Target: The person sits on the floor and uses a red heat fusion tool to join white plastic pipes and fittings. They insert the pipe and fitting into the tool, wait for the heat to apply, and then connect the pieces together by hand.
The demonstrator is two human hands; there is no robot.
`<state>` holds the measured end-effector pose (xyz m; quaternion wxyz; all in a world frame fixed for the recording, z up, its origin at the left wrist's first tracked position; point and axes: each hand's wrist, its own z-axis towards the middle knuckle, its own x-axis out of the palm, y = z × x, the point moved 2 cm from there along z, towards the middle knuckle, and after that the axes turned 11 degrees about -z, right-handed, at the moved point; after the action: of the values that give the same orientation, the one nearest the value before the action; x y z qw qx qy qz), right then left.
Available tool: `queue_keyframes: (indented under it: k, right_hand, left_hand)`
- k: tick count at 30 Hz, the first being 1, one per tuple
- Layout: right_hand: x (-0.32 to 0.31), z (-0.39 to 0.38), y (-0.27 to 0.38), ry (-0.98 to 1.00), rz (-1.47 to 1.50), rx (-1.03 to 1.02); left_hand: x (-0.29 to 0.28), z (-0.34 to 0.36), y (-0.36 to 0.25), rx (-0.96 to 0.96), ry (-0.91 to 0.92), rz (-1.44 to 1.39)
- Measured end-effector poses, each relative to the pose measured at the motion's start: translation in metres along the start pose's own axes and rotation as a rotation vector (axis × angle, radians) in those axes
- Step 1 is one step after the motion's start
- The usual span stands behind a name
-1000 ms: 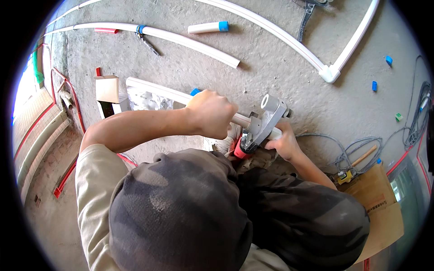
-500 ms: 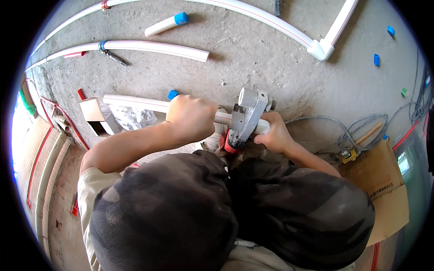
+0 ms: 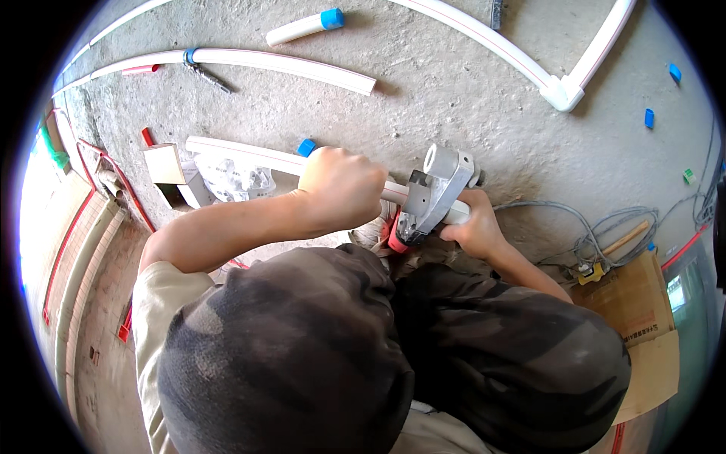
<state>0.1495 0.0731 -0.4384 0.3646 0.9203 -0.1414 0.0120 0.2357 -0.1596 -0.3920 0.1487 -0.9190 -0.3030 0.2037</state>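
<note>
My left hand (image 3: 342,189) is closed in a fist around a long white pipe (image 3: 246,153) with a thin red stripe. The pipe's right end meets the metal plate of a pipe fusion welder (image 3: 435,198), which has a red body below and a hollow round die (image 3: 441,160) on its upper part. On the plate's other side, my right hand (image 3: 480,227) grips a short white pipe fitting (image 3: 457,213) against it. Its fingers partly cover the fitting, so its exact shape cannot be made out. My knees in dark patterned trousers rise just below both hands.
An open white box (image 3: 170,170) and a clear plastic bag (image 3: 234,179) lie left. Beyond them are a loose pipe (image 3: 287,62), a blue-capped pipe piece (image 3: 302,29) and an elbow-joined pipe (image 3: 562,92). A coiled grey cable (image 3: 620,223) and cardboard (image 3: 631,303) lie right.
The whole view has turned and shifted slightly, moving most things to the right in the picture. Both hands keep the same holds, with pipe and fitting still against the welder.
</note>
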Motion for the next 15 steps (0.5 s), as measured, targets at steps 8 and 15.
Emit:
queue_keyframes:
  k: [8,15]
  right_hand:
    - [0.001,0.002,-0.014,-0.009,-0.046,0.006]
    - [-0.003,0.002,-0.01,-0.013,-0.06,0.038]
  left_hand:
    - [0.007,0.001,0.002,0.019,-0.088,0.006]
    - [0.0,0.004,0.0,-0.001,-0.055,0.044]
